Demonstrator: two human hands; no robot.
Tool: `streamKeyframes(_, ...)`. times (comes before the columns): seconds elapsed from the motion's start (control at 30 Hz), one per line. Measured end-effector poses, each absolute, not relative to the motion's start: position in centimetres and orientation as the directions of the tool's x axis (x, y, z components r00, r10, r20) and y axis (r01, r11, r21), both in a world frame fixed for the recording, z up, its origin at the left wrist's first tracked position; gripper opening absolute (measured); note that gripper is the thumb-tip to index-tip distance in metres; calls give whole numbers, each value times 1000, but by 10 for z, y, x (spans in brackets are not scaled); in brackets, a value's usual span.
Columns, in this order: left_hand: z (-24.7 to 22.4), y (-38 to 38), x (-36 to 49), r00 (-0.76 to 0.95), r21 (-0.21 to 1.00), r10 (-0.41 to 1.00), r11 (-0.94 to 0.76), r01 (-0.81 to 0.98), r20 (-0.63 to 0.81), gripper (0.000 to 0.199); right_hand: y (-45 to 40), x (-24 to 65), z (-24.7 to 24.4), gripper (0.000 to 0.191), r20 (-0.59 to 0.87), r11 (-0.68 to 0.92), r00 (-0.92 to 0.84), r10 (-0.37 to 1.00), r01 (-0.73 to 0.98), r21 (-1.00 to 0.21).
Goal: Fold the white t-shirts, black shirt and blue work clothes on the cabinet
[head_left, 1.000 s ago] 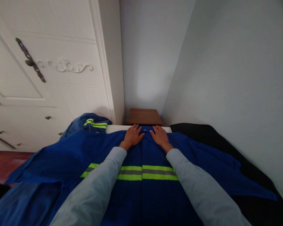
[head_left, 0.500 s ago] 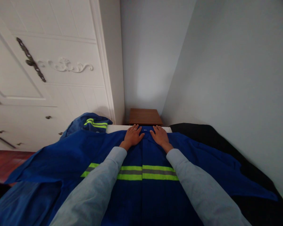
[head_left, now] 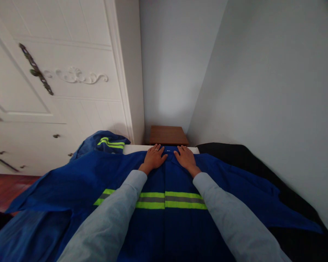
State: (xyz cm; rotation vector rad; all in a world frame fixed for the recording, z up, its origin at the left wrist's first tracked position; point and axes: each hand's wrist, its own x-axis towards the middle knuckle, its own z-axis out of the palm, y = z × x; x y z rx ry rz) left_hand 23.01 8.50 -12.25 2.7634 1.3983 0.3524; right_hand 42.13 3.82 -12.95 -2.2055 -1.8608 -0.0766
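A blue work jacket (head_left: 153, 229) lies spread out front side up, its sleeves stretched to both sides. Across its chest runs a yellow-green and grey reflective stripe (head_left: 184, 200). My left hand (head_left: 153, 158) rests with fingers stretched out on the left side of the collar; a ring shows on one finger. On the collar's other side lies my right hand (head_left: 186, 158), also flat with its fingers extended. Between the two hands the inner collar (head_left: 169, 149) with a small label is visible. My forearms cover parts of the jacket's front.
Another blue garment with yellow-green stripes (head_left: 110, 143) lies at the back left. Black cloth (head_left: 229, 150) is under the right sleeve. A white wardrobe (head_left: 84, 91) stands on the left, grey walls (head_left: 262, 80) on the right. Beyond the collar is a brown wooden cabinet (head_left: 168, 134).
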Motion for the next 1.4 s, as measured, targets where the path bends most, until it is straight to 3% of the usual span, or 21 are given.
streamKeyframes(1.4,-122,86,230,578,128,796,-601,789,179,63,39,423,-131,57,202,-147,178,963,977,-156)
